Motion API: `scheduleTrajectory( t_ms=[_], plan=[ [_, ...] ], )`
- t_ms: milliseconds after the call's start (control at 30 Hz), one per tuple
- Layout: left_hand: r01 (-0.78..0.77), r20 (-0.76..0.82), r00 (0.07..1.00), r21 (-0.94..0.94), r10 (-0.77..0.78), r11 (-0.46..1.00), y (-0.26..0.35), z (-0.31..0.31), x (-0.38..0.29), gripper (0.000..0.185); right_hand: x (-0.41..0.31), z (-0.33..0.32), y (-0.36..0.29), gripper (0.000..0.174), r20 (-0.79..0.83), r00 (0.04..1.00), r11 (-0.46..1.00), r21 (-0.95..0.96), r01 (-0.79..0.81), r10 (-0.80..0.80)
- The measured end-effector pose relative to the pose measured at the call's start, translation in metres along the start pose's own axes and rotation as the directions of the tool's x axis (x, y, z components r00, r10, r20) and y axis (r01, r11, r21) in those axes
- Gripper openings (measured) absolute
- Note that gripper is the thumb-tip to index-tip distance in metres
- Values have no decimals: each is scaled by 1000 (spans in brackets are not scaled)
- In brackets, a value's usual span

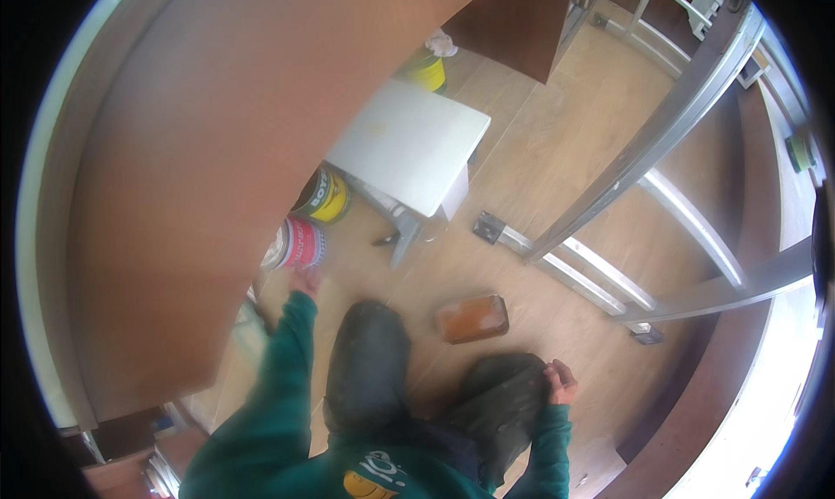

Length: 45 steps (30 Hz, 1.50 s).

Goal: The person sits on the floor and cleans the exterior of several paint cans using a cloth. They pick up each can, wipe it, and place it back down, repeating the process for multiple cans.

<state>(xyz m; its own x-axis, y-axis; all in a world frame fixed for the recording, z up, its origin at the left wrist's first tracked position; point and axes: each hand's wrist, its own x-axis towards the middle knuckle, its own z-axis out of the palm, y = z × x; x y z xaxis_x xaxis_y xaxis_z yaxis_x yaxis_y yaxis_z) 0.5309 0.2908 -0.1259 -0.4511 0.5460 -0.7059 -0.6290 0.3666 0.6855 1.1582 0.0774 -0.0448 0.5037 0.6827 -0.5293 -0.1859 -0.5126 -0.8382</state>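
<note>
My left hand (pixel 305 282) reaches forward to a can with a red label (pixel 303 241), at its near side. The fingers are blurred, so I cannot tell whether they grip the can. My right hand (pixel 561 380) is beside my bent right knee, fingers curled, with nothing visible in it. On the floor ahead of my knees lies a shallow rectangular tray (pixel 473 320) with an orange-brown inside. Just beyond the red can is a yellow and dark-green Boysen can (pixel 328 196). A grey tool with a handle (pixel 406 230) sticks out from under a white board (pixel 417 140).
A large brown wood panel (pixel 196 160) overhangs the left side, hiding parts of the cans. An aluminium ladder (pixel 652 147) stands at the right, its feet on the wood-look floor (pixel 541 153). Another yellow can (pixel 429 75) with a crumpled cloth (pixel 441 44) stands behind the board.
</note>
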Motion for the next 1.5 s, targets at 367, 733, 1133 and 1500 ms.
scheduleTrajectory(
  t_ms=[367, 733, 1133, 1500],
  plan=[
    [-170, 390, 920, 286, 48, 943, 14, 272, -191, 73, 24, 22, -19, 33, 52, 992, 990, -76, 121, -117],
    [-427, -115, 877, 260, 467, 866, 30, 377, -190, 68, 44, 9, 4, 31, 65, 994, 996, 1, 92, -92],
    [-465, -52, 771, 634, 634, 618, 91, 345, -115, 73, 51, 11, 8, 27, 24, 996, 995, -36, 88, -87],
    [-559, 96, 789, 521, 606, 645, 117, 339, -106, 72, 48, 11, 6, 28, 28, 995, 994, -41, 98, -97]
  ],
)
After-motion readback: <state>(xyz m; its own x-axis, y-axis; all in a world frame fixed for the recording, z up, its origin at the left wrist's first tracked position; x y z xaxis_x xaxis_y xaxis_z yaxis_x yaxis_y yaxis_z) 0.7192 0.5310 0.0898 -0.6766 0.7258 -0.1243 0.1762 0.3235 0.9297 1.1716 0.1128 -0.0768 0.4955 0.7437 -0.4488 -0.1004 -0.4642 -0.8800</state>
